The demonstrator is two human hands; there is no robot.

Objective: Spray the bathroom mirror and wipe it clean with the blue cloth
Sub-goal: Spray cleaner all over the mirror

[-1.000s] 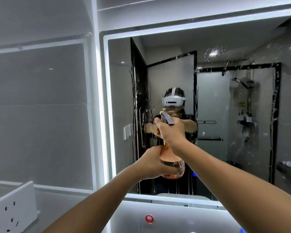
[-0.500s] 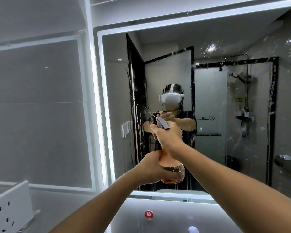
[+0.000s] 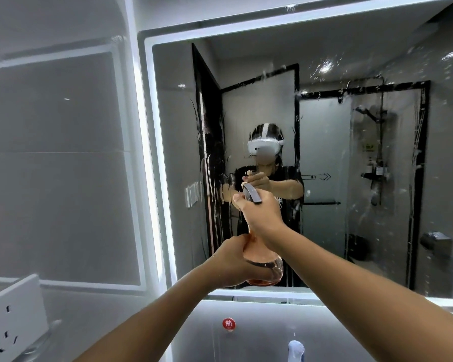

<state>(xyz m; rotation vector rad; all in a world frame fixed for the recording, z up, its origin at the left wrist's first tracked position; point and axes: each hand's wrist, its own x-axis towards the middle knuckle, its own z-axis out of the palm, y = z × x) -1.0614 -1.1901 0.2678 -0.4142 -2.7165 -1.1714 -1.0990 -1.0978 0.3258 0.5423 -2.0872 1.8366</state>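
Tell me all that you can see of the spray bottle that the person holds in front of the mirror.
The spray bottle is clear, plastic or glass by its look, with a wide round base, a narrow neck and a grey trigger head. It holds an orange-pink liquid. It stands about upright in the air before the mirror, above the lower edge. The left hand grips the base from the left; the right hand wraps the neck below the head. The nozzle is hidden.

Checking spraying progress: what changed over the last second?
The view dropped and shifted left, showing a tap. Both hands stayed on the spray bottle: right hand at the trigger, left hand round the base. The mirror is wet with drips.
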